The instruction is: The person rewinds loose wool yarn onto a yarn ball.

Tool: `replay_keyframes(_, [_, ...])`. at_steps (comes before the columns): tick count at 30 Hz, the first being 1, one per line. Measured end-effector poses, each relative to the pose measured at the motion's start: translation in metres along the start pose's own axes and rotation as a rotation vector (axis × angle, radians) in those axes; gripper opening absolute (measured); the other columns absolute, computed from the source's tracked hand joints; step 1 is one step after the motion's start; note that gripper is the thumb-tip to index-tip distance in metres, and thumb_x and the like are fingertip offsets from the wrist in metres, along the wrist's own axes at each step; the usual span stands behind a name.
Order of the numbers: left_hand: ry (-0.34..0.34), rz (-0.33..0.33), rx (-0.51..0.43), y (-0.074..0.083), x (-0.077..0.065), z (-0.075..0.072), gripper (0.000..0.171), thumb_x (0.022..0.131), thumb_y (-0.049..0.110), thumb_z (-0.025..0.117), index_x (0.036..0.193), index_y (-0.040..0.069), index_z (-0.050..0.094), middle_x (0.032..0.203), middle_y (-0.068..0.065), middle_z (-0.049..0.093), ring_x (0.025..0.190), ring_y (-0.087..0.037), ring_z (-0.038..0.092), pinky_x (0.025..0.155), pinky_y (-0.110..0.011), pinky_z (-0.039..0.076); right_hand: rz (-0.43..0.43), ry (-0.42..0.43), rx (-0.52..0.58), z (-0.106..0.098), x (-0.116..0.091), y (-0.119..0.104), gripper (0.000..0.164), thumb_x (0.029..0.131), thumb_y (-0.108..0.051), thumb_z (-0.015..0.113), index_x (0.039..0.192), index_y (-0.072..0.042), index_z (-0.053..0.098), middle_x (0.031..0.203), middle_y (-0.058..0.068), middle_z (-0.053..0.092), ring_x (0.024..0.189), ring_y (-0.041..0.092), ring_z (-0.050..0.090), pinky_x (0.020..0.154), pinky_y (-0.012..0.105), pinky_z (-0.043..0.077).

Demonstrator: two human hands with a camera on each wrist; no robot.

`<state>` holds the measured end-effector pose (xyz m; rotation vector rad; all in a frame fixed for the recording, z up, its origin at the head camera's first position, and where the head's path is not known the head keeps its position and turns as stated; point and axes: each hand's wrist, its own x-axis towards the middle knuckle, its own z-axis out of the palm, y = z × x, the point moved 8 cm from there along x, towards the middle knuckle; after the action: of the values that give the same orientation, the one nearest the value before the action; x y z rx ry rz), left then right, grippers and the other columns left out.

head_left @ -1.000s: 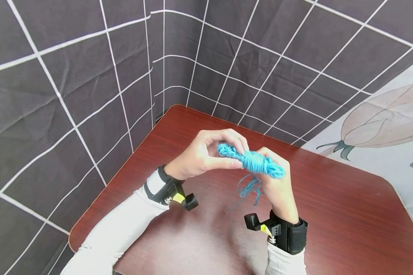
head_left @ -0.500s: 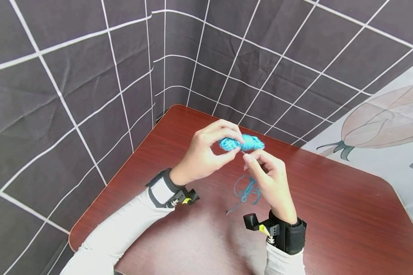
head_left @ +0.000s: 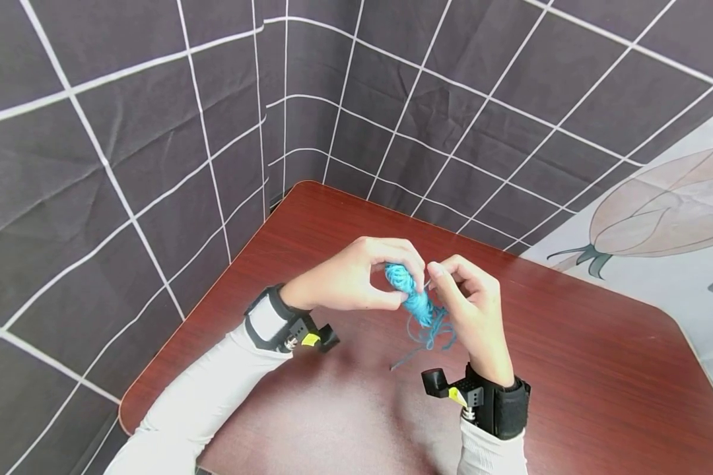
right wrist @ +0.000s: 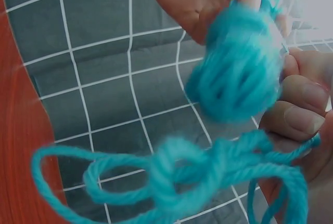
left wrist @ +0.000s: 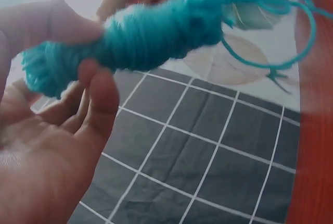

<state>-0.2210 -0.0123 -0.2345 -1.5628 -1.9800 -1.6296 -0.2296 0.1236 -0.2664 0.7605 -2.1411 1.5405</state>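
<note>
A bundle of turquoise yarn (head_left: pixel 417 306), wound tightly round its middle with loops at its ends, hangs tilted above the table. My left hand (head_left: pixel 356 274) grips it near its upper end between thumb and fingers, as the left wrist view of the wound yarn (left wrist: pixel 156 36) also shows. Just to the right, my right hand (head_left: pixel 474 307) has its fingers curled and pinches a thin yarn strand close to the bundle. Loose looped yarn (right wrist: pixel 177 177) dangles below the bundle in the right wrist view, one part running to the curled fingers (right wrist: pixel 299 120).
Below both hands is a reddish-brown wooden table (head_left: pixel 582 369). Dark grey cloth with a white grid (head_left: pixel 214 132) hangs along the left and far sides. A pale panel with a plant picture (head_left: pixel 659 218) stands at the right. Each wrist wears a strapped camera.
The right hand has moved from against the bundle to pinching a strand. The left hand has tipped the bundle from nearly level to steeply slanted, its wound end swinging down toward the person.
</note>
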Motion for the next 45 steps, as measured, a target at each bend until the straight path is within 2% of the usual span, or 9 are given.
replay_keyframes(5, [-0.093,0.001,-0.184,0.002,-0.001,0.003,0.014,0.073,-0.013,0.062,0.085,-0.006,0.061,0.089,-0.016,0.06,0.085,-0.017,0.054,0.07,-0.029,0.052,-0.008,-0.005,0.002,0.0,-0.001,0.0,0.016,0.088,0.002,0.055,0.073,0.001,0.059,0.054,-0.002,0.042,0.047,0.011,0.036,0.043,0.025,0.03])
replay_keyframes(9, [-0.098,0.012,-0.296,0.003,-0.001,0.003,0.013,0.075,-0.013,0.062,0.086,-0.008,0.058,0.088,-0.019,0.059,0.086,-0.019,0.054,0.069,-0.029,0.052,-0.029,-0.023,0.015,0.001,-0.001,0.0,0.014,0.088,0.004,0.054,0.075,0.002,0.06,0.057,-0.002,0.047,0.047,0.012,0.04,0.042,0.024,0.033])
replay_keyframes(14, [0.034,0.037,-0.409,-0.001,0.001,-0.004,0.014,0.075,-0.015,0.063,0.086,-0.009,0.058,0.089,-0.019,0.058,0.087,-0.026,0.053,0.07,-0.026,0.05,-0.036,-0.036,0.001,0.002,0.0,-0.003,0.012,0.086,0.005,0.056,0.075,0.002,0.06,0.058,-0.006,0.052,0.048,0.009,0.044,0.041,0.022,0.035])
replay_keyframes(20, [0.235,0.072,-0.473,-0.014,0.0,-0.015,0.017,0.074,-0.017,0.063,0.088,-0.009,0.057,0.092,-0.013,0.057,0.09,-0.033,0.051,0.072,-0.027,0.052,-0.025,-0.036,-0.018,0.002,0.001,-0.001,0.016,0.086,0.006,0.051,0.074,0.0,0.059,0.055,-0.001,0.042,0.048,0.01,0.038,0.044,0.026,0.033])
replay_keyframes(24, [0.366,0.071,-0.416,-0.011,-0.002,-0.023,0.018,0.072,-0.019,0.063,0.086,-0.013,0.055,0.094,-0.012,0.057,0.091,-0.032,0.051,0.074,-0.024,0.052,-0.037,-0.054,0.035,0.003,0.0,0.001,0.017,0.089,0.005,0.05,0.074,0.002,0.058,0.049,-0.002,0.037,0.043,0.009,0.033,0.04,0.026,0.028])
replay_keyframes(27, [0.434,0.092,-0.309,-0.002,-0.002,-0.027,0.018,0.07,-0.022,0.063,0.083,-0.015,0.054,0.092,-0.019,0.056,0.091,-0.03,0.052,0.074,-0.023,0.052,-0.045,-0.069,0.086,0.004,0.0,0.001,0.017,0.09,0.006,0.049,0.075,0.004,0.057,0.049,-0.001,0.036,0.042,0.008,0.031,0.039,0.026,0.026])
replay_keyframes(34, [0.488,0.138,0.189,0.018,-0.002,-0.027,0.014,0.069,-0.01,0.07,0.08,-0.007,0.062,0.088,-0.02,0.06,0.089,-0.022,0.055,0.076,-0.03,0.05,-0.029,-0.077,0.118,0.004,0.001,0.002,0.015,0.089,0.008,0.05,0.076,0.005,0.056,0.048,-0.002,0.035,0.042,0.009,0.03,0.038,0.026,0.024])
replay_keyframes(39, [0.409,0.067,0.309,0.014,-0.001,-0.023,0.015,0.069,-0.008,0.068,0.083,-0.003,0.066,0.09,-0.016,0.061,0.086,-0.017,0.055,0.072,-0.029,0.049,-0.011,-0.06,0.103,0.003,0.0,0.003,0.015,0.089,0.007,0.051,0.075,0.003,0.056,0.049,-0.002,0.035,0.042,0.009,0.03,0.038,0.026,0.024])
replay_keyframes(45, [0.198,-0.005,0.192,0.002,0.0,-0.014,0.014,0.07,-0.007,0.066,0.083,-0.001,0.066,0.087,-0.012,0.061,0.083,-0.012,0.053,0.07,-0.025,0.047,0.016,-0.033,0.07,0.0,0.0,0.003,0.016,0.089,0.003,0.053,0.073,0.002,0.057,0.049,-0.003,0.037,0.042,0.01,0.033,0.036,0.026,0.026])
